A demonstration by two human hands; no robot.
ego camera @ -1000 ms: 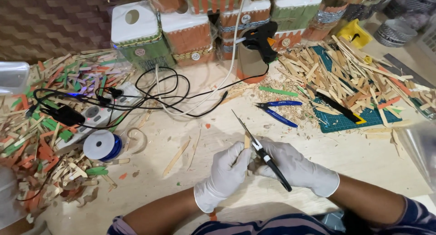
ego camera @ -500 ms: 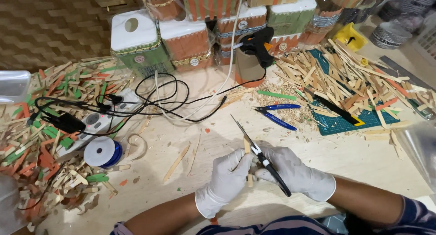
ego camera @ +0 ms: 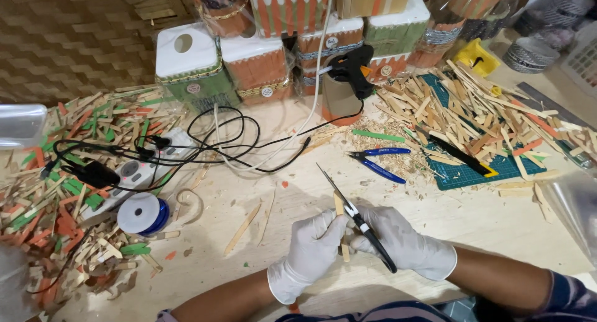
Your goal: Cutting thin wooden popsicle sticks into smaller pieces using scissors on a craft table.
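Since a second ago the view has tipped slightly, so both hands sit a little lower and nearer the middle, while the scissors' blades keep their slant toward the upper left; the work on the stick looks to be carrying on rather than finished.

Across the wooden tabletop (ego camera: 435, 222) the largest things are the stacked decorated boxes (ego camera: 255, 60) along the back, made of orange and green sticks with white lids. Heaps of cut coloured sticks (ego camera: 56, 191) fill the left side, and another pile lies on a teal cutting mat (ego camera: 472, 172) at the right. Tangled black and white cables (ego camera: 211, 141) run from a white power strip (ego camera: 134, 169) toward a black glue gun (ego camera: 354, 67) standing in a cup.

Close together near the front edge, both hands wear white gloves. The left hand (ego camera: 308, 253) pinches a short pale wooden stick (ego camera: 341, 225), held roughly upright. The right hand (ego camera: 404, 244) is closed around the handles of black scissors (ego camera: 354, 216), whose blades cross the stick; I cannot tell whether they have bitten in.

Smaller things lie nearby: a white-and-blue spool (ego camera: 142, 214), blue-handled pliers (ego camera: 376, 160), a loose stick (ego camera: 242, 228). None of them blocks the hands.
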